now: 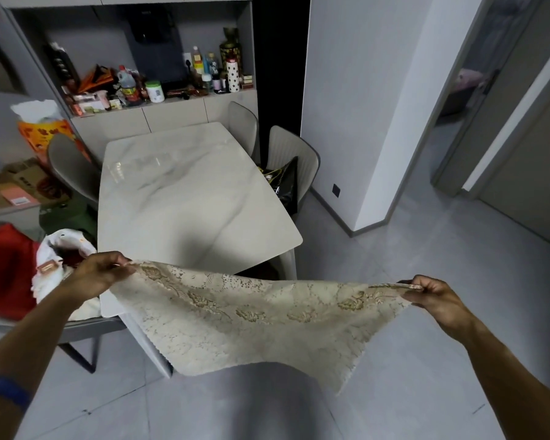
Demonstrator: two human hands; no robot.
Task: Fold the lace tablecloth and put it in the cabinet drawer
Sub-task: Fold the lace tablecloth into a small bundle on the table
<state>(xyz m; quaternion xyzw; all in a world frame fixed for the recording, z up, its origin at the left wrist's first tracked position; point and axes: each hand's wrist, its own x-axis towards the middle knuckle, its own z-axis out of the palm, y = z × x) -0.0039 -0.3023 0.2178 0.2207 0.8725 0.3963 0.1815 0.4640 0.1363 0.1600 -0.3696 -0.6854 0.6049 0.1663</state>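
Observation:
The cream lace tablecloth (251,322) with gold flower patterns hangs stretched in the air between my hands, in front of the near edge of the white marble table (188,192). My left hand (100,274) pinches its left top corner. My right hand (435,295) pinches the right top corner. The cloth looks doubled over, and its lower edge sags toward the floor. The cabinet (172,114) with pale drawer fronts stands behind the table against the far wall.
Grey chairs (286,154) flank the table; one holds a black bag (285,182). A chair at left carries red and white cloth (50,265). Bottles and boxes (159,87) crowd the cabinet shelf. Cardboard boxes (19,185) sit at left. Open grey floor (426,281) lies to the right.

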